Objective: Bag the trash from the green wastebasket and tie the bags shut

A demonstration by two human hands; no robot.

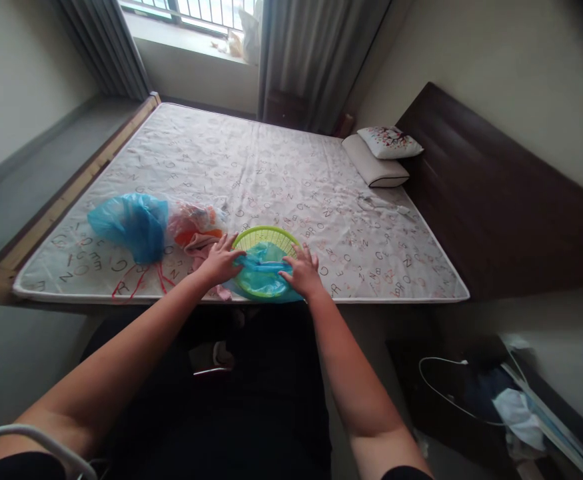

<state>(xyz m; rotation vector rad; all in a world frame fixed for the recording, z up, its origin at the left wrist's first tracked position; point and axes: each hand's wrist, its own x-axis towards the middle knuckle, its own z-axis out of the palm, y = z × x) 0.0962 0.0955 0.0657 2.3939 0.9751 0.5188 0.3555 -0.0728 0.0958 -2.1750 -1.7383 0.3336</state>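
A round green plastic basket (266,233) sits at the near edge of the mattress, with a thin blue plastic bag (266,283) lying in it and over its near rim. My left hand (218,261) is at the basket's left side, its thumb on the bag and its fingers bent near the rim. Opposite it, my right hand (305,270) grips the bag with its thumb at the right side. Between both thumbs a fold of the bag is stretched. Beside my left hand lie a pink cloth (202,245) and a clear bag with orange and red contents (194,220).
A filled blue plastic bag (134,220) with red strings (134,280) rests on the mattress (251,167) at left. Two pillows (376,160) lie by the dark headboard (491,200). At lower right, a white cable (431,383) and other items lie on a dark surface.
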